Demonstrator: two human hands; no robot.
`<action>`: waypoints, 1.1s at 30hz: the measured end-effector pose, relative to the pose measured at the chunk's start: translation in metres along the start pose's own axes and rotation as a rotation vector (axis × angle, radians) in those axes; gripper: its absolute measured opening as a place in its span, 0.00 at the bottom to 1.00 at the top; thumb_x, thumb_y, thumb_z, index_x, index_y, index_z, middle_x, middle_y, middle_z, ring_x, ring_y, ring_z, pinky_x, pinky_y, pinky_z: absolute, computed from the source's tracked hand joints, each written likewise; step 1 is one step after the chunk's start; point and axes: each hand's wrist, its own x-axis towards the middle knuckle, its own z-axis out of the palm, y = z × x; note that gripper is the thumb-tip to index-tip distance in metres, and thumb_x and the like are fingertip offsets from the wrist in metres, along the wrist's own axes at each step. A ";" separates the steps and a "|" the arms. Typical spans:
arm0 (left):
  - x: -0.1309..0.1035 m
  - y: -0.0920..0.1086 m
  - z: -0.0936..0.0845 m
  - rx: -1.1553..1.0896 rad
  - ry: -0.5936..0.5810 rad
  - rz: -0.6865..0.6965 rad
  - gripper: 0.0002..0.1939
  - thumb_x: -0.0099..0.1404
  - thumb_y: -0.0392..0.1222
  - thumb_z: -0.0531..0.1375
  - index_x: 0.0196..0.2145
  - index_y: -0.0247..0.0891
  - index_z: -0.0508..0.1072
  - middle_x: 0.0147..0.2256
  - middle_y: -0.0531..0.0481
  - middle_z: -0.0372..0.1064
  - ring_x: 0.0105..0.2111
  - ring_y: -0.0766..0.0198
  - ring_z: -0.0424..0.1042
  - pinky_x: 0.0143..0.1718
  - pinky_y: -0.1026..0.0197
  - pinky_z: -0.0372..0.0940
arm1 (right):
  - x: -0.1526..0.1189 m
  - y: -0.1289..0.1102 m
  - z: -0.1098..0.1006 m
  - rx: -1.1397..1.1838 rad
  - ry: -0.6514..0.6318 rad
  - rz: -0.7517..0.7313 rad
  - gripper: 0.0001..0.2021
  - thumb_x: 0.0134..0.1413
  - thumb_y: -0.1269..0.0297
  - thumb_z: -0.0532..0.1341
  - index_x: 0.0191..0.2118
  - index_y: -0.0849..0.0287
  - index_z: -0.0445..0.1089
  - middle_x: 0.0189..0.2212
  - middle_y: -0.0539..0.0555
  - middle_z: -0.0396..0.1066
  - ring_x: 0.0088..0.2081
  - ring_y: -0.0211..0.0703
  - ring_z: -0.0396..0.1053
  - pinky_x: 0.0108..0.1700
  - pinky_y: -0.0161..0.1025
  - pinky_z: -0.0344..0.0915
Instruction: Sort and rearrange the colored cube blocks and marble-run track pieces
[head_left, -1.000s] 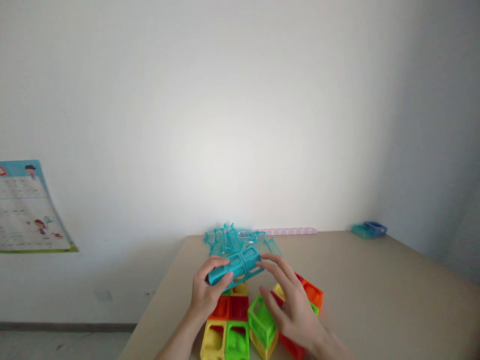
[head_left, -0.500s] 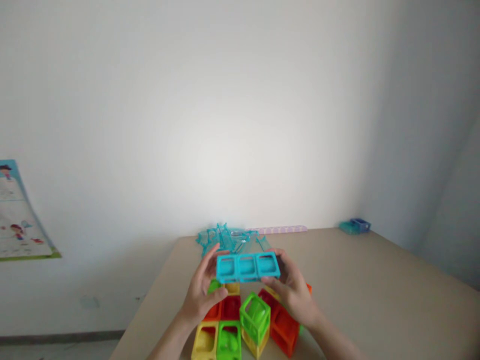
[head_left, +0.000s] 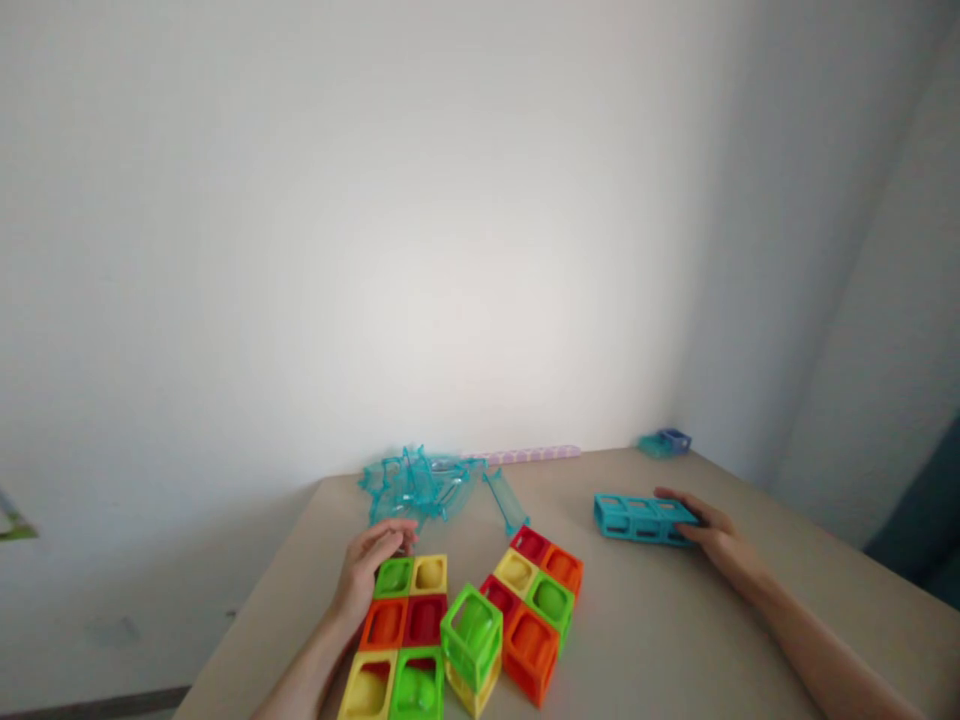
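Note:
My right hand point(head_left: 712, 540) grips one end of a blue block point(head_left: 641, 520), a row of three joined open cubes, low over the table or on it at the right. My left hand point(head_left: 364, 575) is beside the far left corner of a two-wide set of coloured cube blocks point(head_left: 386, 622) in green, yellow, orange and red. Its fingers are loosely bent, with nothing visible in them. Right of this set, a green cube point(head_left: 472, 635) sits on a yellow cube point(head_left: 472, 692). Beyond the pair lies a slanted second set of joined cubes point(head_left: 551, 600) in red, orange, yellow and green.
A heap of clear blue plastic pieces point(head_left: 416, 485) lies at the back left of the table point(head_left: 637, 630), with one single blue piece point(head_left: 507, 502) apart from it. Against the wall is a pink patterned strip point(head_left: 532, 454). A dark blue box point(head_left: 675, 441) stands in the far right corner.
My left hand has let go of the blue block. My right hand has carried it rightward, away from the coloured cubes. The camera view has turned slightly right.

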 end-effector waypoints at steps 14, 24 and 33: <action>-0.001 0.002 -0.002 0.027 -0.084 -0.121 0.14 0.57 0.47 0.62 0.36 0.36 0.78 0.31 0.47 0.73 0.31 0.60 0.71 0.33 0.63 0.63 | -0.021 -0.060 0.080 -0.828 0.039 -0.424 0.21 0.59 0.58 0.52 0.58 0.48 0.62 0.54 0.58 0.65 0.57 0.59 0.58 0.56 0.67 0.46; -0.001 0.007 0.005 0.133 -0.057 -0.072 0.14 0.56 0.49 0.62 0.33 0.35 0.78 0.28 0.49 0.71 0.29 0.61 0.69 0.31 0.63 0.61 | -0.042 -0.097 0.081 -0.523 -0.021 -0.614 0.20 0.58 0.62 0.53 0.56 0.57 0.62 0.55 0.62 0.60 0.58 0.56 0.56 0.58 0.59 0.51; 0.008 0.008 0.011 0.127 -0.002 -0.058 0.13 0.53 0.49 0.62 0.24 0.34 0.77 0.20 0.52 0.66 0.20 0.67 0.62 0.23 0.66 0.53 | -0.041 -0.151 0.132 0.002 -0.249 -0.672 0.16 0.62 0.59 0.47 0.40 0.59 0.70 0.39 0.58 0.69 0.41 0.49 0.68 0.46 0.47 0.64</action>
